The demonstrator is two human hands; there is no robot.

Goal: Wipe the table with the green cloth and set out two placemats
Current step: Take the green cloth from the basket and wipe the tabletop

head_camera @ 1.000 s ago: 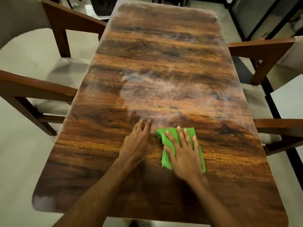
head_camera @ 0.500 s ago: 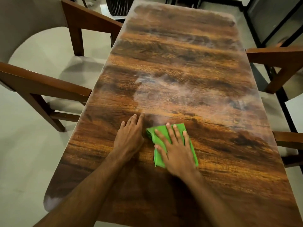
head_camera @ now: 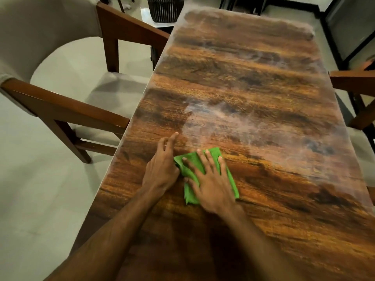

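A folded green cloth (head_camera: 231,180) lies on the long dark wooden table (head_camera: 253,94), toward its near left part. My right hand (head_camera: 211,183) presses flat on the cloth with fingers spread and straight. My left hand (head_camera: 162,167) rests flat on the bare wood just left of the cloth, its side touching the cloth's edge. Hazy smears cover the tabletop beyond the hands. No placemats are in view.
A wooden armchair with a pale cushion (head_camera: 60,102) stands close to the table's left edge. Another chair's arm (head_camera: 353,80) reaches toward the right edge. A dark ribbed basket (head_camera: 164,9) stands on the floor past the far left corner.
Both hands and the cloth have slid left across the table, toward its left edge. The view has shifted with them, showing more of the left chair.
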